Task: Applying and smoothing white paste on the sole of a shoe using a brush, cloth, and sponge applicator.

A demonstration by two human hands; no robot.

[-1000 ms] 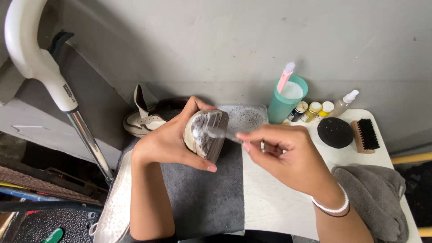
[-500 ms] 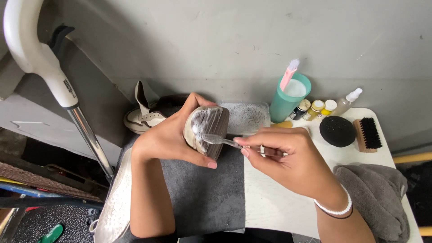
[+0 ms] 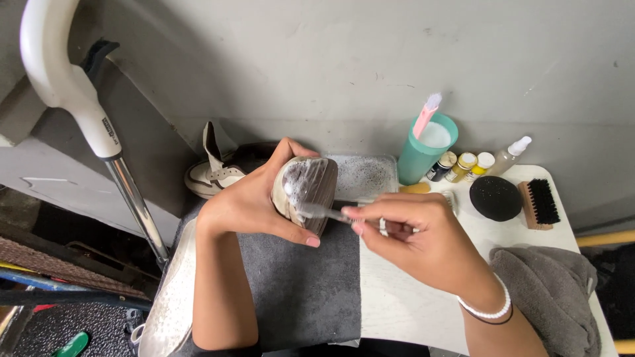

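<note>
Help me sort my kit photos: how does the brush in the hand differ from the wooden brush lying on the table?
The thin brush is slim and pale, pinched in the right hand and pressed against the foamy sole of the shoe that the left hand holds. The wooden brush is short and blocky with black bristles, lying untouched on the white table beside a round black sponge. Both are brushes with bristles.

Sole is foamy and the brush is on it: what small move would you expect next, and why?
Probably another short stroke across the sole: the left hand holds the shoe sole-up, foam covers its upper part, and the right hand has the small brush against it.
</note>
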